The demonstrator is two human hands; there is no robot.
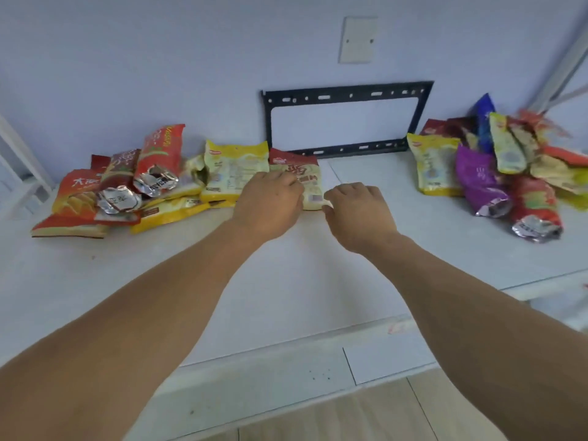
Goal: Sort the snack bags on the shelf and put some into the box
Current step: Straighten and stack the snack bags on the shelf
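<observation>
Gripping red-topped bag (299,173) (print blurred), both hands (270,202) seemingly curled on it.

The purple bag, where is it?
Head view: the purple bag is in the right pile on the shelf, beside a yellow bag.

A plain room indoors, probably a home or a bare rented room. A white shelf (286,281) runs along a pale wall (159,58). At 12 o'clock a black TV bracket (345,97) is fixed to it, a blank switch plate (358,39) above. Wood-look floor (366,415) shows at 6 o'clock.
</observation>
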